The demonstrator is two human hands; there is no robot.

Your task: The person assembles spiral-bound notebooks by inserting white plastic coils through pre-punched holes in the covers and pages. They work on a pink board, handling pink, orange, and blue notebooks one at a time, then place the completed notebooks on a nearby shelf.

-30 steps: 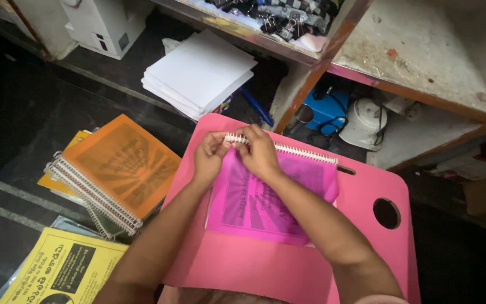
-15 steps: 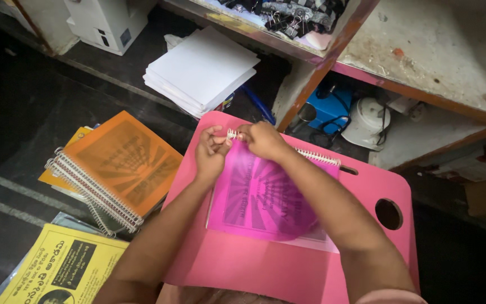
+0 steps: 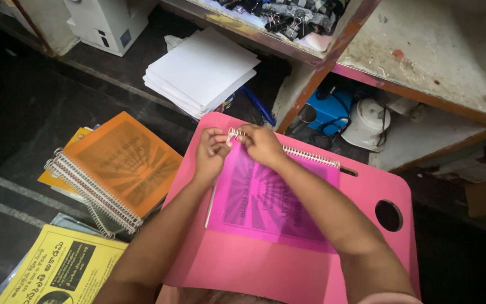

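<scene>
Head view, orange spiral notebooks (image 3: 116, 169) beside pink table (image 3: 288, 270), white paper stack (image 3: 201, 70) behind, perhaps untouched

Stack of white paper sheets (image 3: 202, 70) on dark floor; pile of spiral-bound books with orange cover (image 3: 116, 169); yellow printed booklet (image 3: 63, 270); white machine (image 3: 108, 22); blue device (image 3: 327, 110) beside white round appliance (image 3: 371, 121) under shelf.
</scene>
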